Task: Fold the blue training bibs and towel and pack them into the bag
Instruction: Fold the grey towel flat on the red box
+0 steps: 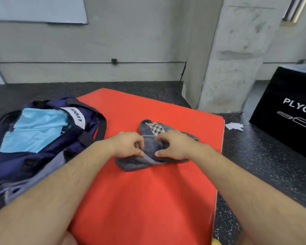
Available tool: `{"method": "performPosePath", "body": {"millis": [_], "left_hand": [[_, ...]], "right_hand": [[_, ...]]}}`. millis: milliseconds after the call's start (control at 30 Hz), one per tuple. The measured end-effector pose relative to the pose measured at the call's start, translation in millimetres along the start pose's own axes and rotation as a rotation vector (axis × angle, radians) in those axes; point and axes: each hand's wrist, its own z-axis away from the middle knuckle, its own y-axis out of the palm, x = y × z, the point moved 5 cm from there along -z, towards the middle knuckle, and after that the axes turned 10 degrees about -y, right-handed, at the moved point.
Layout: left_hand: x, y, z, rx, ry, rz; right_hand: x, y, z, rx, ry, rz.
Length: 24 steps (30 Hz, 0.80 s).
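One navy duffel bag (25, 167) lay open at the left, half on the dark speckled floor and touching the left edge of a single orange-red mat (148, 200). Inside its mouth sat the folded light-blue training bibs (35, 131); how many lay stacked there could not be told. Two bare hands reached onto the middle of the mat. The left hand (127, 145) had its fingers curled down and pinched the left part of the one towel (136, 162), a grey-blue striped cloth with a plaid patch at its far end. The towel lay bunched on the mat, directly under and between both hands, well apart from the bag. The right hand (173, 145), close beside the left, likewise pinched a fold of the towel between thumb and curled fingers. Further right stood one concrete pillar (233, 59), then one scrap of white paper (234, 126) on the floor just off the mat, and one black plyo box (281, 110) lettered "PLYOS".
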Motion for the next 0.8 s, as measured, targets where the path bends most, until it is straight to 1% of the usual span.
{"method": "performPosePath", "body": {"millis": [100,200,300,367,433,500,567,600,633,700,767,800], "left_hand": [[-3.6,4.7,0.3,0.041,0.003,0.004],[-3.9,1.9,1.5,0.032,0.021,-0.06],[-0.4,0.2,7.8,0.057,0.006,-0.129],[-2.0,-6.9,11.9,0.011,0.01,-0.121],[-8.0,-20.3,17.8,-0.099,0.056,-0.061],[-12.0,-36.1,24.7,-0.242,0.107,0.029],[-9.3,-52.5,32.8,-0.377,0.095,0.118],[-4.8,-58.1,35.0,-0.413,0.07,0.147],[-0.7,-61.7,36.1,-0.422,0.039,0.162],[6.4,-62.9,35.8,-0.373,-0.006,0.221],[4.3,-66.5,36.1,-0.325,0.009,0.388],[-0.8,-71.1,36.7,-0.334,0.042,0.473]], "right_hand": [[9.3,6.3,-6.8,-0.006,-0.066,-0.016],[19.8,6.4,-11.3,-0.053,-0.14,-0.094],[33.1,10.5,-12.4,-0.067,-0.21,-0.11],[37.5,13.8,-12.8,-0.077,-0.207,-0.115],[42.4,11.3,-12.9,-0.134,-0.208,-0.134],[45.5,-1.3,-11.1,-0.255,-0.221,-0.163],[44.6,-21.2,-5.8,-0.382,-0.209,-0.245],[43.0,-32.3,-2.1,-0.434,-0.199,-0.29],[40.8,-43.2,2.8,-0.479,-0.191,-0.331],[32.7,-60.3,13.6,-0.534,-0.176,-0.385],[23.4,-69.8,23.9,-0.532,-0.158,-0.404],[20.4,-71.3,27.7,-0.518,-0.153,-0.402]]}}
